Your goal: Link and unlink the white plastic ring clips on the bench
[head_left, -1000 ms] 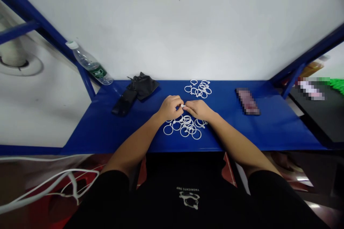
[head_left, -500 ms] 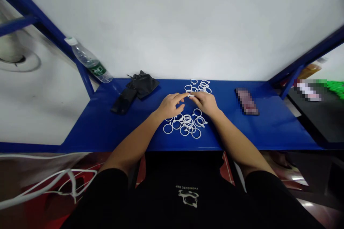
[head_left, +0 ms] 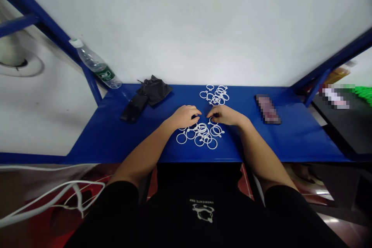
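Observation:
Several white plastic rings (head_left: 202,128), each with a small tab, lie loosely overlapped on the blue table (head_left: 157,139) near its front. My left hand (head_left: 186,117) hovers at the back left of this pile, fingers bent and thumb apart, with nothing visible in it. At the pile's back right, my right hand (head_left: 225,115) reaches over one white ring (head_left: 213,121). Its fingertips are at that ring with a gap between them; whether they touch it I cannot tell. A second group of white rings (head_left: 221,93) lies beyond my hands, by the wall.
A clear bottle (head_left: 100,69) with a green label stands at the back left. Beside it lie a black pouch (head_left: 155,90) and a dark flat object (head_left: 133,107). On the right rests a phone-shaped item (head_left: 267,109), blurred out. Blue frame bars (head_left: 316,85) flank the table.
My hands have parted and drawn back from the far group towards the near pile. The white ring held between their fingertips is released and more of the far group shows.

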Demonstrator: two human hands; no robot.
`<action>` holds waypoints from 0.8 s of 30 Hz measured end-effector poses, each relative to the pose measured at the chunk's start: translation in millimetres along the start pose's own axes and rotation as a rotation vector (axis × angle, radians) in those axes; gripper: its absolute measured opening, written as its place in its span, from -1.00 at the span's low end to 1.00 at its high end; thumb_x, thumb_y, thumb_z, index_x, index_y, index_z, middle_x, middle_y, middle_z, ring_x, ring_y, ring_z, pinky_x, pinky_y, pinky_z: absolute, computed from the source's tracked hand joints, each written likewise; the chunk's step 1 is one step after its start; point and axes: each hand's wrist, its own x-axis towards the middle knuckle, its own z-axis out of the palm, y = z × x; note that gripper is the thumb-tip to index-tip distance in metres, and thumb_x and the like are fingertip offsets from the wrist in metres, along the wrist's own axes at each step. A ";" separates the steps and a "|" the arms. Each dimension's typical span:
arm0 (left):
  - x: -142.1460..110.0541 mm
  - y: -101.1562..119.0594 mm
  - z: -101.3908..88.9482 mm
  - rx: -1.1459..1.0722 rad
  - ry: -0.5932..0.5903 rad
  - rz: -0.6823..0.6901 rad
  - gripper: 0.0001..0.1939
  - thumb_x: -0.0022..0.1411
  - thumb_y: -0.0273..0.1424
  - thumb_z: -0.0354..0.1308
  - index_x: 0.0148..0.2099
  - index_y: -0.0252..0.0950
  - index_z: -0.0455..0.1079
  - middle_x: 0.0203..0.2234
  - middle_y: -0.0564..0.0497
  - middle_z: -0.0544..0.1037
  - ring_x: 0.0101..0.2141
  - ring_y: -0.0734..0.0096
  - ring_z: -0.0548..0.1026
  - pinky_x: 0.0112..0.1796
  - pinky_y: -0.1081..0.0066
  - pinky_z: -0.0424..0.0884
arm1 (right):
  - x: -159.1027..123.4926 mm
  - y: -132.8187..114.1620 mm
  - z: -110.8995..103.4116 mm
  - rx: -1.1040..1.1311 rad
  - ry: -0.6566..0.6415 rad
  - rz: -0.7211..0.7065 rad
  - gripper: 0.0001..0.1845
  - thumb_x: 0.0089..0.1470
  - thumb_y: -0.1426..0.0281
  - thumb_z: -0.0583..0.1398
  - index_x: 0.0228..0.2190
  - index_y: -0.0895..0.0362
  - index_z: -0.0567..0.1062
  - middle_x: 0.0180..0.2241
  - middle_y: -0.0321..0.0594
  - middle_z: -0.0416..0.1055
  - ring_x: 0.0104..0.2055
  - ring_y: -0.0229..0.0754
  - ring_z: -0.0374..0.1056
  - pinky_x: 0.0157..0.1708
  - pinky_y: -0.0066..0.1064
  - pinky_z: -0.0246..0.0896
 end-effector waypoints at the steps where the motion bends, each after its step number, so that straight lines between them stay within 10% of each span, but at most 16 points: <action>1: 0.2 -0.9 1.5 0.001 0.013 -0.002 -0.76 0.45 -0.41 0.23 0.06 -0.23 0.68 -0.13 -0.08 0.72 -0.08 0.18 0.68 0.04 0.15 0.57 | 1.6 0.3 2.3 -0.022 -0.009 -0.002 -0.77 0.14 0.48 0.32 -0.18 0.04 0.75 -0.16 -0.20 0.66 -0.21 -0.16 0.53 -0.13 -0.33 0.38; 12: 1.7 2.4 7.1 -0.160 0.203 -0.070 -0.77 0.52 -0.41 0.19 0.06 -0.24 0.67 -0.12 -0.07 0.78 -0.17 0.27 0.72 -0.06 0.25 0.59 | 18.8 -29.3 32.3 -0.173 0.429 -0.007 -0.83 0.33 0.31 0.22 -0.24 0.08 0.61 -0.28 -0.15 0.64 -0.26 -0.11 0.47 -0.24 -0.32 0.21; 24: 3.1 2.7 5.3 -0.166 0.371 -0.054 -0.79 0.35 -0.56 0.20 -0.15 -0.24 0.65 -0.28 -0.02 0.74 -0.24 0.30 0.67 -0.12 0.27 0.58 | 18.6 -29.5 36.3 -0.065 0.401 -0.045 -0.77 0.34 0.19 0.25 -0.21 0.08 0.60 -0.32 -0.19 0.66 -0.35 -0.17 0.47 -0.31 -0.35 0.21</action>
